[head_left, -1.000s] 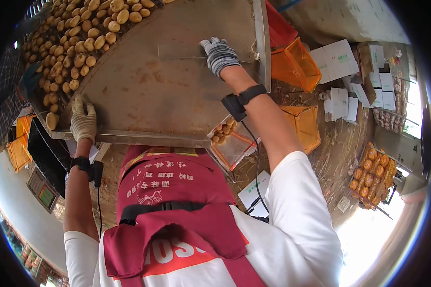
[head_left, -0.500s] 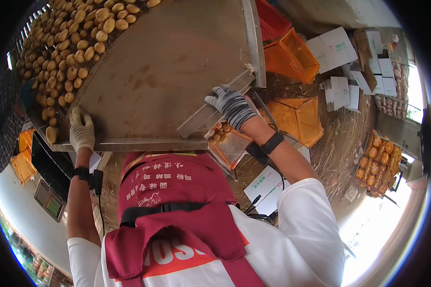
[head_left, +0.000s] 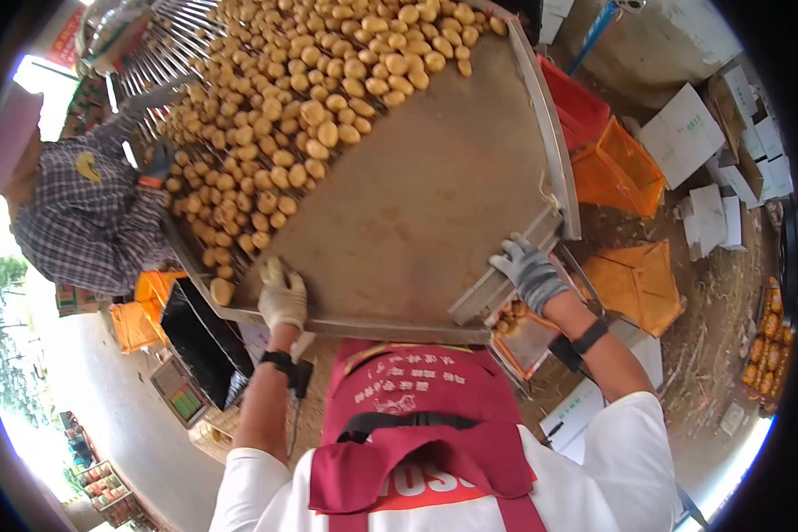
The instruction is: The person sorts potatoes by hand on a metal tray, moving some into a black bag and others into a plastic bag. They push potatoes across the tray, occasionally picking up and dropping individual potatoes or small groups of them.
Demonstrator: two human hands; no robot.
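one table [head_left: 417, 204]. potatoes [head_left: 310, 115]: too many to count, well over hundred. two gloved hands: left hand [head_left: 284, 297], right hand [head_left: 528, 270]. one co-worker [head_left: 89, 213] at table's left edge. orange crates [head_left: 616, 168]: at least four. one red crate [head_left: 576, 102]. white cartons [head_left: 683, 133]: several, count unclear. one scale [head_left: 182, 401].

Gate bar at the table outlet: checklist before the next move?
1. Right hand on the gate bar: ok, the glove lies on it; grip firmness cannot tell.
2. Container under the outlet: ok, in place, with potatoes inside.
3. Container fill level: cannot tell, mostly hidden.
4. Left hand away from the gate: ok, flat at the near edge of the table.
5. Potato pile clear of the gate: ok, bare metal lies between.
6. Co-worker clear: ok, at the far left side.
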